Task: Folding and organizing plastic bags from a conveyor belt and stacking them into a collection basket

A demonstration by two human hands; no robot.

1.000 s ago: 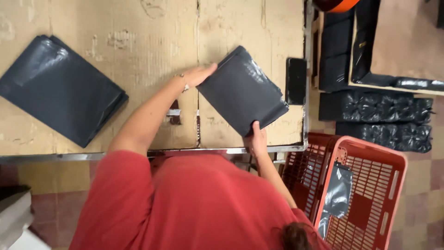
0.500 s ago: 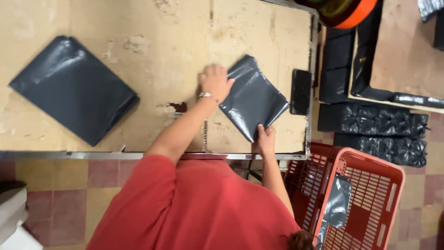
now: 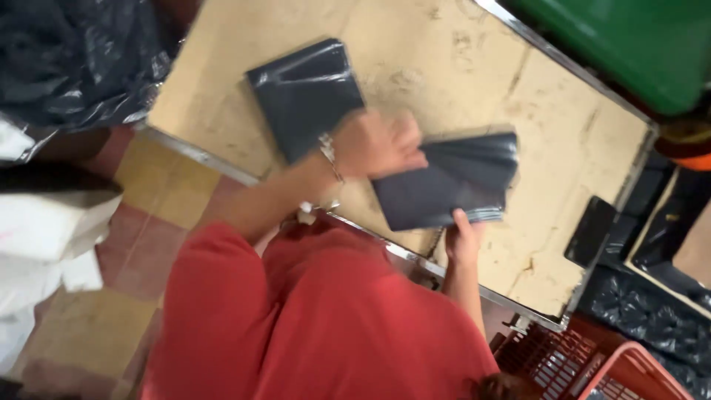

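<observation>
Here the person in a red top leans over a worn tan table (image 3: 459, 81) edged in metal. A dark grey plastic bag (image 3: 448, 181), flat and partly folded, lies on the table near its front edge. The left hand (image 3: 381, 142) rests on the bag's left end, palm down and fingers spread, pressing it flat; motion blur hides whether any fingers curl round the plastic. A bracelet (image 3: 329, 155) sits on that wrist. The right hand (image 3: 464, 238) grips the bag's near edge, thumb on top and the other fingers under the plastic.

A stack of similar grey bags (image 3: 304, 92) lies on the table just left of the left hand, apart from the bag in hand. A small black flat object (image 3: 590, 231) lies near the table's right edge. Below the table's right corner stands a red mesh basket (image 3: 592, 367), and crumpled black plastic (image 3: 652, 315) lies on the floor beside it. A green bin (image 3: 629, 44) stands past the far corner. More black plastic (image 3: 70, 59) is heaped at the upper left.
</observation>
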